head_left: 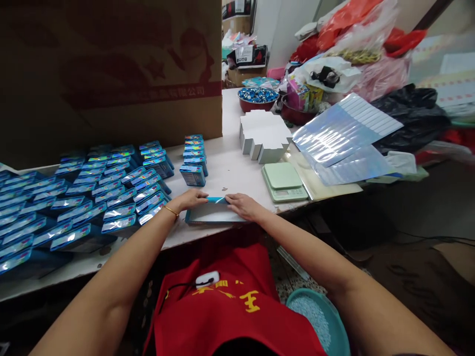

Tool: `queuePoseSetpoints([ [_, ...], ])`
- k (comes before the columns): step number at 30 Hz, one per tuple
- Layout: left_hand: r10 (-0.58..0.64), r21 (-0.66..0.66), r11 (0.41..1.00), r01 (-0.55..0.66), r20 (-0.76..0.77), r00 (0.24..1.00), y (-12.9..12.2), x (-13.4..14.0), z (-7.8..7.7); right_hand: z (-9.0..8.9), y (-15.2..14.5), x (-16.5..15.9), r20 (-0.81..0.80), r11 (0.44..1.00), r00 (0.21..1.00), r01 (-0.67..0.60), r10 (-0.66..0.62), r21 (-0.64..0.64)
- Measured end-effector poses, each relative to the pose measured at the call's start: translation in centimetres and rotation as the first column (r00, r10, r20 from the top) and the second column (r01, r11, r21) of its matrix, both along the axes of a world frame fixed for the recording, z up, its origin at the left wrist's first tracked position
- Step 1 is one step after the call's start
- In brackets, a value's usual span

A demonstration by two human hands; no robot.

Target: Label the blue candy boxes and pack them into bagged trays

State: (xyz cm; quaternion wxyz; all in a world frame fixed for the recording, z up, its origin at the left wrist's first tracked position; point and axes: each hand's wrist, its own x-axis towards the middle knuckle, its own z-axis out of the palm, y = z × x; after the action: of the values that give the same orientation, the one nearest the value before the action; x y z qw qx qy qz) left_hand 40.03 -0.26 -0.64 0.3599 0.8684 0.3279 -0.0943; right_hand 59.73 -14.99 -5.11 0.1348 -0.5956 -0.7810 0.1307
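Observation:
A shallow blue box (212, 213) with a white inside lies at the table's front edge, its open side up. My left hand (191, 200), a bracelet at the wrist, grips its far left edge. At the far right side my right hand (243, 206) has its fingers closed on the same box. A bright glint shows on the blue far wall between my fingertips. Just behind my hands stands a short row of upright blue boxes (193, 174) with shiny tops. Parts of both palms and the right end of the box are hidden.
Rows of blue boxes (118, 223) fill the left. A large carton (148, 118) stands behind them. On the right are a green scale (284, 179), stacked white cartons (265, 131) and shiny sheets (341, 133). A red bowl (256, 105) sits farther back; a teal basin (339, 316) stands below.

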Motion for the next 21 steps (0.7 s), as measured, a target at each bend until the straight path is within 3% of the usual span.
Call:
queuePoseSetpoints([
  [2,-0.082,-0.03,0.996,0.08,-0.061,0.995,0.6,0.2,-0.4,0.3,0.5,0.8,-0.076,0.991,0.995,0.059,-0.068,-0.12],
  [5,-0.205,0.133,0.964,0.228,-0.168,0.964,0.4,0.4,-0.7,1.2,1.5,1.5,-0.004,0.97,0.994,0.105,-0.109,-0.22],
  [9,-0.265,0.47,0.803,0.365,-0.268,0.926,-1.3,0.4,-1.5,1.9,1.9,0.6,0.227,0.97,0.967,0.161,-0.118,-0.18],
  [13,-0.175,0.601,0.721,0.344,-0.323,0.93,-3.3,0.2,-2.2,1.4,1.6,-1.3,0.358,0.986,0.925,0.155,-0.126,-0.056],
  [16,-0.123,0.63,0.707,0.323,-0.34,0.932,-4.7,-0.1,-2.1,1.0,1.8,-2.1,0.368,0.998,0.928,0.056,-0.052,0.0],
  [18,-0.081,0.617,0.73,0.294,-0.348,0.934,-5.4,-0.5,-1.8,0.8,2.0,-1.9,0.311,1.0,0.95,0.013,-0.013,0.002],
  [20,-0.052,0.577,0.773,0.262,-0.353,0.934,-6.1,-1.0,-1.5,0.5,1.8,-0.9,0.145,0.995,0.986,0.07,-0.08,0.072],
  [21,-0.042,0.558,0.794,0.243,-0.348,0.937,-6.3,-1.3,-1.3,0.3,1.4,-0.3,0.011,0.976,0.985,0.167,-0.17,0.137],
])
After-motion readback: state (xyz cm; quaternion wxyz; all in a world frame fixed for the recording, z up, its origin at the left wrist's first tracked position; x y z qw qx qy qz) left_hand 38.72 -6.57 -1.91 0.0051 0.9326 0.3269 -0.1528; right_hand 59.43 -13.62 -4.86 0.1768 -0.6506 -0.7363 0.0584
